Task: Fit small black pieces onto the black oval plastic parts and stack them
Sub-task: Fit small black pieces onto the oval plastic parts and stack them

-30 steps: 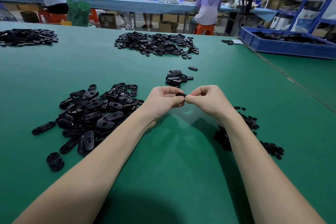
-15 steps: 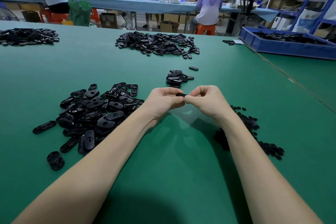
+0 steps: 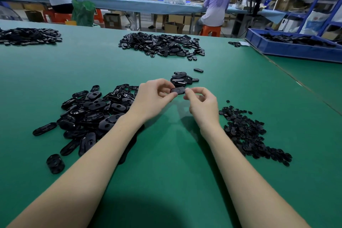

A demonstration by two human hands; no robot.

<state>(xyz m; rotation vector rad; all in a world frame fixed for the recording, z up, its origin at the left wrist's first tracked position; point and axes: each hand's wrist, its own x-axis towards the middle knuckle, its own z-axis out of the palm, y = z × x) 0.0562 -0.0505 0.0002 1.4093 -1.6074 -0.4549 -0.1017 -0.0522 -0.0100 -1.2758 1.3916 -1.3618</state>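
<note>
A heap of oval parts lies left of centre on the table; small pieces lie right. A small stack sits above centre, a bin at upper right.

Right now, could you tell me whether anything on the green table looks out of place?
Only one oval part lies alone beyond the small stack; nothing looks spilled or damaged.

Single head view: looks forward and down from my head, close over the green table, workshop beyond.

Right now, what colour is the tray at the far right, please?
Blue tray, seen in the head view.
</note>
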